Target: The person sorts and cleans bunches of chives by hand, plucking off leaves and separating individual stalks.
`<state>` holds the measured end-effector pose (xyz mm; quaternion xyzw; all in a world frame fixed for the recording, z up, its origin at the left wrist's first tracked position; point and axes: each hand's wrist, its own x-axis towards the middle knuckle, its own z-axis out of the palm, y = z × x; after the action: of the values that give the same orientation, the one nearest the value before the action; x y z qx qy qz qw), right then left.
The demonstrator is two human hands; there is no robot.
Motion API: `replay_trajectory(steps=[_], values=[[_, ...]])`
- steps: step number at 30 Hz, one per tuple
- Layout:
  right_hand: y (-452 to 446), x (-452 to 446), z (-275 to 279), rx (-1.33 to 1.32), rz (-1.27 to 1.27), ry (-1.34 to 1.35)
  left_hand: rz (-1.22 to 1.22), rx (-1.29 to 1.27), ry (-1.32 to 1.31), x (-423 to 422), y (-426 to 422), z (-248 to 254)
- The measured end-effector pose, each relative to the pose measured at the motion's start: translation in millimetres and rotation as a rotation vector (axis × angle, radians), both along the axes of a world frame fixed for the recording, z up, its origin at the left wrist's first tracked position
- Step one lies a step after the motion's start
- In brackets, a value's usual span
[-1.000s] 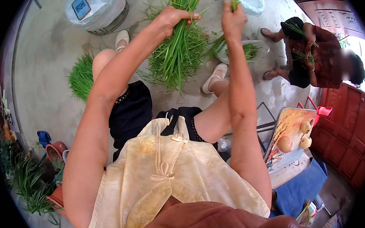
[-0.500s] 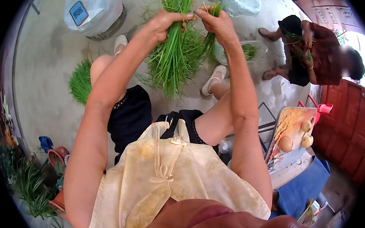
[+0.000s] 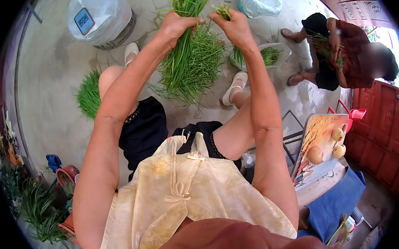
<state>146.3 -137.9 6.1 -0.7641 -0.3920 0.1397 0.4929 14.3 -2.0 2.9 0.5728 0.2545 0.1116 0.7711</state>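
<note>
Since the head view is the only one, all from there: work looks mid-way, my read. Left hand (image 3: 174, 28) has its grip closed round a long bundle of green blades (image 3: 181, 58), over the floor pile (image 3: 205, 63). Right hand (image 3: 237, 28) has its grip curled on a small bunch (image 3: 223, 11), thumb and forefinger close together near the left fingertips; too small to tell if a single strand is pinched between them. Done so far, judging by layout: a smaller lot of cut greens lies in a clear plastic bag (image 3: 284, 53) beside the right shoe (image 3: 235, 87), and the right-hand bunch looks separated from the main bundle. Left: the bundle is thick, and the pile between the feet is big, loose and tangled, so plenty remains. Second heap (image 3: 88, 95) sits on the floor by the left leg, blades fairly aligned; can't tell if that's finished or waiting. Blue-lined bin (image 3: 260, 3) stands beyond the right hand, contents not readable. Co-worker (image 3: 356, 57) on the right also has strands (image 3: 321, 44) in hand.
</note>
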Motion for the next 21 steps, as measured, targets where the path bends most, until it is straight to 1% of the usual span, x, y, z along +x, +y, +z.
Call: replay_trajectory(steps=[4, 7, 11, 13, 16, 21], values=[[-6, 13, 11, 0.036, -0.228, -0.155, 0.013, -0.046, 0.012, -6, 0, 8], [-8, 10, 18, -0.267, -0.124, -0.088, 0.015, -0.097, 0.0, -5, 4, 3], [-1, -7, 6, 0.02, -0.04, 0.321, -0.04, -0.115, 0.036, -4, 4, 1], [0, -19, 12, 0.129, 0.026, 0.519, -0.08, -0.112, 0.025, -3, 3, 4], [0, -18, 11, 0.167, 0.058, 0.559, -0.081, -0.16, -0.087, -2, -6, 10], [-4, -17, 19, 0.201, 0.093, 0.731, -0.11, -0.165, -0.082, 0, -5, 13]])
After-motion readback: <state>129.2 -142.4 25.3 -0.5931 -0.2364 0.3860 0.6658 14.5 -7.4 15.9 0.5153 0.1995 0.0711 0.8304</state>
